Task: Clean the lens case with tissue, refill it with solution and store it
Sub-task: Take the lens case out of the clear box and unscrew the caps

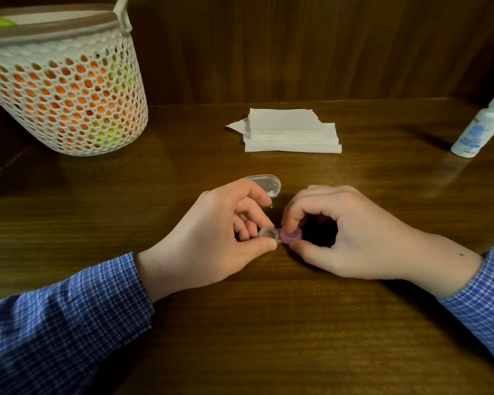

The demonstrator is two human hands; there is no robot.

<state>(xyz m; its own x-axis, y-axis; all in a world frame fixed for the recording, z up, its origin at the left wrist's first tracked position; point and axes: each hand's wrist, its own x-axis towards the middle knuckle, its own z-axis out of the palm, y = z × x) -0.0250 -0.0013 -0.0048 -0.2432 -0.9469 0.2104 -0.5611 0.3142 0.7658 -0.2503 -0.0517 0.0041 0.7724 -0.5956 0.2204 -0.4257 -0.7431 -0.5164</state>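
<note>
A small lens case lies low over the wooden table at the centre. Its left well is clear and uncapped, and its right well carries a pink cap. My left hand pinches the clear side between thumb and fingers. My right hand pinches the pink cap with thumb and index finger. A stack of white tissues sits behind the hands. A white solution bottle stands at the far right.
A clear oval plastic box lies just behind my left hand. A white perforated basket with orange and green contents stands at the back left. A dark wooden wall rises behind the table.
</note>
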